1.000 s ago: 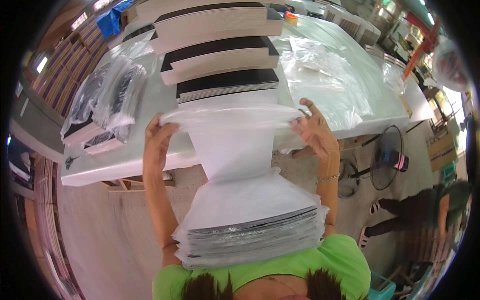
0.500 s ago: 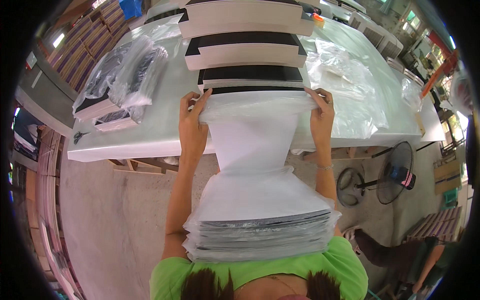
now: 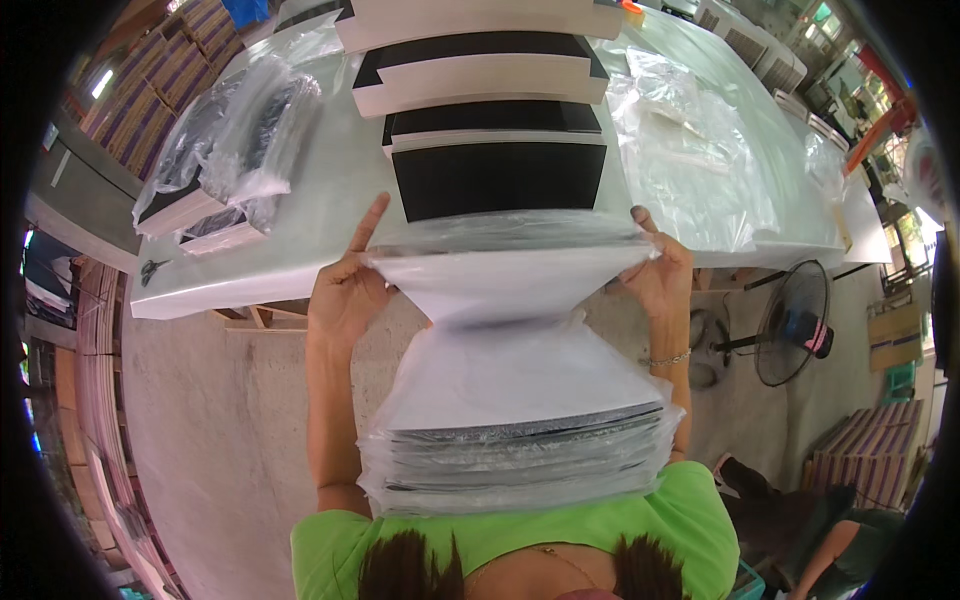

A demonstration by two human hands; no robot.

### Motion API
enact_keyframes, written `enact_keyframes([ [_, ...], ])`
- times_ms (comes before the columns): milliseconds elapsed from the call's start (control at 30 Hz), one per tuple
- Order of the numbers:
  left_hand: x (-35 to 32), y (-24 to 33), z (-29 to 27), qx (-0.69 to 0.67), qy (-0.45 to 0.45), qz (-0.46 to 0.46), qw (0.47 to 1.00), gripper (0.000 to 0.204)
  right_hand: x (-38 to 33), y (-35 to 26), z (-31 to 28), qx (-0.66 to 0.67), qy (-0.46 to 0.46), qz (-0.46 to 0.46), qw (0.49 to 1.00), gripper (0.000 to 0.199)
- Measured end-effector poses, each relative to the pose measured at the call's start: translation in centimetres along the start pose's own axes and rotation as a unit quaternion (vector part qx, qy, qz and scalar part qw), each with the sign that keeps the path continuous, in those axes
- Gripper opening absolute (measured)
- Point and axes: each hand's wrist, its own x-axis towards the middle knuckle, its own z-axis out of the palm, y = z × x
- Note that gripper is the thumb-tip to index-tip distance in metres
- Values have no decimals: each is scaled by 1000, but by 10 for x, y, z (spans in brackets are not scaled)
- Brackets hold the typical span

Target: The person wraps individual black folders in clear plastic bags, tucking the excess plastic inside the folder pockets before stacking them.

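Observation:
My left hand (image 3: 345, 290) grips the left side of a clear plastic bag (image 3: 510, 232) at the table's near edge, its index finger stretched upward. At the opposite side my right hand (image 3: 658, 275) has its thumb and fingers on the bag. A white surface slopes from the bag toward me; what lies inside is partly hidden. Just beyond stands a block of black-covered sheets (image 3: 500, 180), apart from both hands. Against my chest, a stack of plastic-wrapped packs (image 3: 525, 450) shows white on top and dark layered edges.
More black-and-white blocks (image 3: 480, 75) run back along the white table (image 3: 340, 200). Plastic-wrapped packs (image 3: 235, 140) and scissors (image 3: 152, 270) lie left, loose clear bags (image 3: 685, 160) right. A standing fan (image 3: 795, 325) is on the floor right; another person (image 3: 830, 550) sits low right.
Both hands have drawn the bag toward me and moved farther apart. A gap now separates it from the black block, whose front face shows. My left index finger has lifted.

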Motion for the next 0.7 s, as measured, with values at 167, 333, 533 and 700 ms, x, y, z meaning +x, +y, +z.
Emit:
enact_keyframes([
  [167, -14, -36, -76, 99, -18, -123, 987, 51, -26, 27, -4, -164, 128, 57, 976, 14],
  [333, -28, -87, -97, 170, 93, -163, 967, 42, -39, 43, -69, -297, 124, 231, 918, 12],
  [533, -16, -158, -175, 234, 178, -106, 950, 33, -42, 95, -172, -304, 237, 181, 905, 24],
  [700, 8, -197, -215, 280, 243, -14, 929, 31, -40, 115, -216, -581, 261, 14, 771, 13],
])
